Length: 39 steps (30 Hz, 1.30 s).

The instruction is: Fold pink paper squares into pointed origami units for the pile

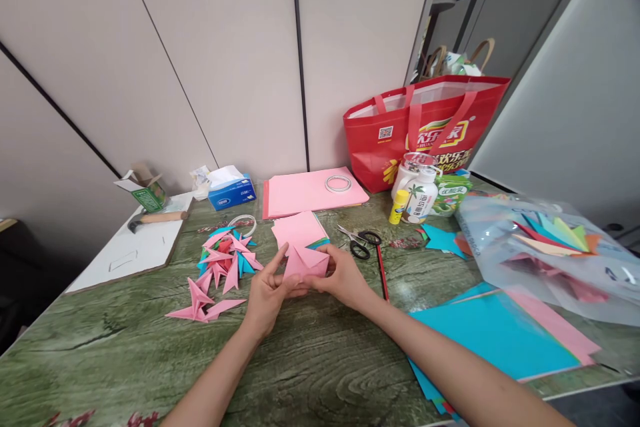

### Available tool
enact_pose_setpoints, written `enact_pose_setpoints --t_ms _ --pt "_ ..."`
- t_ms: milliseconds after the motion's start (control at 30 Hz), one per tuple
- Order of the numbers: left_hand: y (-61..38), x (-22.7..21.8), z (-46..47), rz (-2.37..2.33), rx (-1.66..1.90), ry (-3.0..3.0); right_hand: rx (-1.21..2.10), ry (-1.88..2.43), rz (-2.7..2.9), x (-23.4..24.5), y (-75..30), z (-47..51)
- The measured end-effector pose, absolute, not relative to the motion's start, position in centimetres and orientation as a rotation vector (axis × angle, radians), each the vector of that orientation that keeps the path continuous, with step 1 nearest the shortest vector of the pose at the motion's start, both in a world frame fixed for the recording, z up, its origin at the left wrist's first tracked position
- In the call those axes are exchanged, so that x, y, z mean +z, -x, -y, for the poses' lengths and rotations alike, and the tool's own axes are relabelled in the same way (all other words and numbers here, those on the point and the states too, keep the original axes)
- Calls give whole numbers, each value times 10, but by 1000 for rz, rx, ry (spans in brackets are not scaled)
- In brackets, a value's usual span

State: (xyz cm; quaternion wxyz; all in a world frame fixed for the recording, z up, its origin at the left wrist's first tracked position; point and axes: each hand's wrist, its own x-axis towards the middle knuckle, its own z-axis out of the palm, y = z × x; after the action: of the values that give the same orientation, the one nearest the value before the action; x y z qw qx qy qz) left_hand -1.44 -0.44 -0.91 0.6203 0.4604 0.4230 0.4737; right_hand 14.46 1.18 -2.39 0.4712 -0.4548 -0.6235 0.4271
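Observation:
Both my hands hold a folded pink paper piece [306, 262] above the green wood-grain table [150, 353]. My left hand [267, 290] grips its left side with the thumb raised along the edge. My right hand [344, 277] pinches its right side, fingers curled. Just behind lies a small stack of pink square sheets [299, 229]. Left of my hands sits a pile of folded pink and blue paper points [223, 267].
Black scissors [361, 242] and a red pencil [381, 270] lie right of my hands. Blue and pink sheets [500, 333] cover the near right, a plastic bag of papers [550, 247] beyond. At the back: pink paper stack with tape ring [339, 183], red bag [425, 127], glue stick [398, 207], bottle [420, 193], tissue box [231, 191], white board [130, 250].

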Motion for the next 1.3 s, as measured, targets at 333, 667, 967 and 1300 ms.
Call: enact_pose_setpoints --t_ms 333,667,967,1300 --pt "10 -12 5 -1039 1097 -1066 861 1275 1617 -23 -141 -8" --pt "16 -15 -1 -985 1114 -1033 1342 971 1390 -23 -148 -15" --pt "20 -11 -4 -1024 1151 -1057 1520 851 1317 -23 -152 -20" --pt "12 -8 2 -1047 1017 -1069 1424 1017 1316 -28 -144 -16"
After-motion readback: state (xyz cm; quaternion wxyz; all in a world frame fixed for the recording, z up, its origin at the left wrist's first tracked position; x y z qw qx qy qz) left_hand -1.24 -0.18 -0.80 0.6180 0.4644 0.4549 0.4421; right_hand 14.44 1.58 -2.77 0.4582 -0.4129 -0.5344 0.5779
